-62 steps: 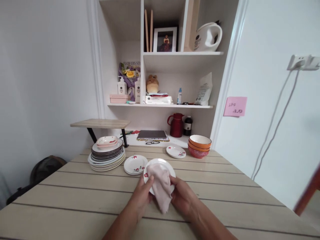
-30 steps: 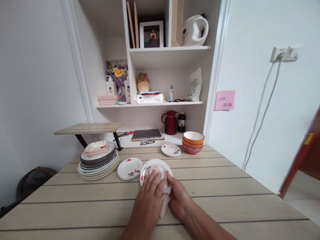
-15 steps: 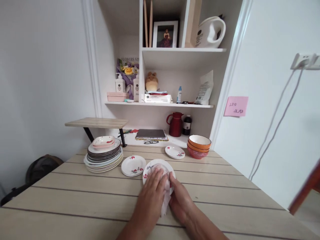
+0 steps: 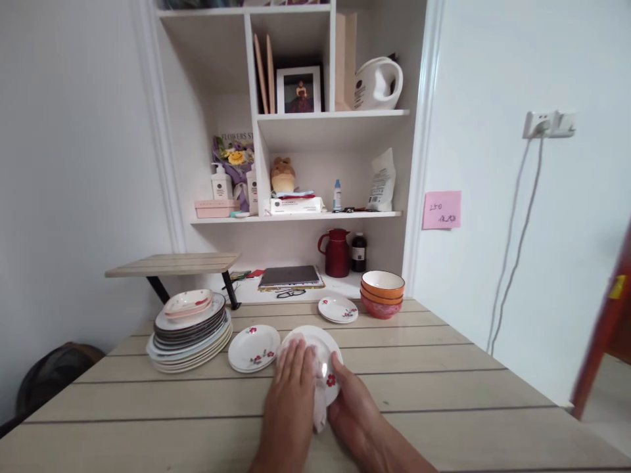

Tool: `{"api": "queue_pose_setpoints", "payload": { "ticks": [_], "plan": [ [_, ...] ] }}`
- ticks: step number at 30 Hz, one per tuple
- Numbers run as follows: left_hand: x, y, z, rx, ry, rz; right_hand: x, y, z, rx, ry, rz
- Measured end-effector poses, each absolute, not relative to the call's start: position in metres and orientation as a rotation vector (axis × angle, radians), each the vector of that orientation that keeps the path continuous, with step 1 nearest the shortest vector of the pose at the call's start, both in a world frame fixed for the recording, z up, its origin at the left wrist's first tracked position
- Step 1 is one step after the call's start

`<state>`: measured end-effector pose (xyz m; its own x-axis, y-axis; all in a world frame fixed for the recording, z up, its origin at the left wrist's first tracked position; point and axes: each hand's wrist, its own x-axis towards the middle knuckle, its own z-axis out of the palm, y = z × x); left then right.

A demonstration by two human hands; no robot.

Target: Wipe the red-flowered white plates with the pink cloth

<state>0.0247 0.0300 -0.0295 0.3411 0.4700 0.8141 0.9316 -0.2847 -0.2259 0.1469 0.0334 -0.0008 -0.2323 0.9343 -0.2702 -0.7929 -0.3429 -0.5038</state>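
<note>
A white plate with red flowers (image 4: pixel 321 347) is tilted up a little above the table in front of me. My right hand (image 4: pixel 352 402) grips its right edge, thumb on the face and fingers beneath. My left hand (image 4: pixel 290 387) lies over a pale pink cloth (image 4: pixel 320 406), pressing it on the plate's left side; one end of the cloth hangs below the plate. Left of this plate sit matching flowered plates (image 4: pixel 254 348), stacked. Two smaller flowered plates (image 4: pixel 336 309) lie farther back.
On the left a tall plate stack (image 4: pixel 190 332) stands by a small raised shelf (image 4: pixel 172 264). Stacked bowls (image 4: pixel 382 294) are at the back right. Behind the table are a laptop (image 4: pixel 288 276), glasses (image 4: pixel 291 293), a red jug (image 4: pixel 337 253) and a dark bottle (image 4: pixel 359 253).
My left hand has slid the cloth leftward across the plate, uncovering its middle and a red flower at lower right. My right hand keeps its grip. The camera view has shifted.
</note>
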Motion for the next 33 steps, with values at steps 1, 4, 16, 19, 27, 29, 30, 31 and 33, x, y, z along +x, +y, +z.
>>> {"api": "queue_pose_setpoints", "payload": {
  "ticks": [1, 4, 16, 19, 27, 29, 30, 31, 33],
  "plan": [
    [0.028, 0.027, -0.031, -1.909, -1.184, -0.822, 0.147, 0.033, 0.001, -0.639, -0.3, 1.847],
    [0.036, 0.023, -0.031, -1.996, -1.095, -0.805, 0.148, 0.033, 0.002, -0.611, -0.297, 1.915],
    [0.015, 0.041, -0.027, -1.832, -1.339, -0.809, 0.142, 0.033, -0.009, -0.595, -0.378, 1.739],
    [0.024, 0.032, -0.032, -1.863, -1.238, -0.853, 0.144, 0.037, -0.007, -0.58, -0.314, 1.785],
    [0.025, 0.014, -0.015, -2.053, -1.069, -0.754, 0.145, 0.033, 0.0, -0.617, -0.309, 1.812],
    [0.028, 0.012, -0.011, -1.962, -1.14, -0.757, 0.145, 0.032, 0.002, -0.6, -0.329, 1.814],
    [0.029, 0.012, -0.009, -1.91, -1.177, -0.77, 0.144, 0.031, 0.003, -0.588, -0.342, 1.808],
    [0.03, 0.012, -0.008, -1.869, -1.21, -0.778, 0.144, 0.031, 0.004, -0.58, -0.353, 1.799],
    [0.029, 0.013, -0.007, -1.818, -1.268, -0.792, 0.142, 0.029, 0.006, -0.574, -0.37, 1.781]
  ]
}}
